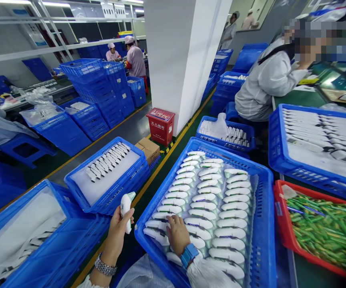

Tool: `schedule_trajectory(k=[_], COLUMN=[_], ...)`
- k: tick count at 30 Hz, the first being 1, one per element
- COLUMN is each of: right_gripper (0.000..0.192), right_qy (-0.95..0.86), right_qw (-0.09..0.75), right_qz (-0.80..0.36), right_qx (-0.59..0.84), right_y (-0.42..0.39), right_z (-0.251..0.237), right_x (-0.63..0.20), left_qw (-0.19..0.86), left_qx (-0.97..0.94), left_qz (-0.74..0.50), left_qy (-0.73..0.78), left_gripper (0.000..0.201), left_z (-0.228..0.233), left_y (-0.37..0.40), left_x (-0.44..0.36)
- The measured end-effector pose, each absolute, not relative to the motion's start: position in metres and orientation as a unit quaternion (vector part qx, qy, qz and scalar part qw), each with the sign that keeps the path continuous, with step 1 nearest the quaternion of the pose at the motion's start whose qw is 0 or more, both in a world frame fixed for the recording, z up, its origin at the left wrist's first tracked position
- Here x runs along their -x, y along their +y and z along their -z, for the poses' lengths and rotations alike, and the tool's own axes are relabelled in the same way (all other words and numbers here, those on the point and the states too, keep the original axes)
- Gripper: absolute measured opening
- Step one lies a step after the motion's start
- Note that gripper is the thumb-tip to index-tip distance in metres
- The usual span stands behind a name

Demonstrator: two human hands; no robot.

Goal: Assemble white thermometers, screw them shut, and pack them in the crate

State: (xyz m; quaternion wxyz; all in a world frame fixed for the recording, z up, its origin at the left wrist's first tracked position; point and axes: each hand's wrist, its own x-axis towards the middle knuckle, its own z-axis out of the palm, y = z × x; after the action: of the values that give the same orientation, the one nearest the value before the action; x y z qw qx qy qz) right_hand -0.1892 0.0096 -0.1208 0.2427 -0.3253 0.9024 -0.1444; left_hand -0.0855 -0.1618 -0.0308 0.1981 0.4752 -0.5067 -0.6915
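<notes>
the left hand grips a smooth white plastic device with a pale green tip, upright beside a blue lattice-walled crate. the right hand rests flat, fingers spread, on rows of identical rounded devices at the crate's near left corner.

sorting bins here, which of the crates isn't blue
The red crate at the right, holding green pieces; every other crate in view is blue.
</notes>
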Motion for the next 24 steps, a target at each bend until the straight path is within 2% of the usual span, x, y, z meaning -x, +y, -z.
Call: schedule_trajectory(k=[5,11,18,24], right_gripper=[0.035,0.026,0.031,0.033], right_qy=[0.912,0.905,0.928,0.925], right_qw=[0.260,0.293,0.232,0.252], right_qz=[0.152,0.149,0.147,0.155], right_qx=[0.279,0.271,0.251,0.238], right_y=[0.008,0.011,0.013,0.013], right_z=[0.126,0.130,0.126,0.135], right_x=[0.213,0.204,0.233,0.239], left_qw=[0.172,0.166,0.172,0.164], left_qx=[-0.477,-0.469,-0.474,-0.483], left_qz=[0.688,0.702,0.694,0.691], left_qy=[-0.519,-0.510,-0.514,-0.512], left_gripper=[0.064,0.067,0.070,0.071], left_z=[0.034,0.035,0.031,0.034], left_y=[-0.164,-0.163,-0.165,-0.164], left_x=[0.086,0.093,0.100,0.101])
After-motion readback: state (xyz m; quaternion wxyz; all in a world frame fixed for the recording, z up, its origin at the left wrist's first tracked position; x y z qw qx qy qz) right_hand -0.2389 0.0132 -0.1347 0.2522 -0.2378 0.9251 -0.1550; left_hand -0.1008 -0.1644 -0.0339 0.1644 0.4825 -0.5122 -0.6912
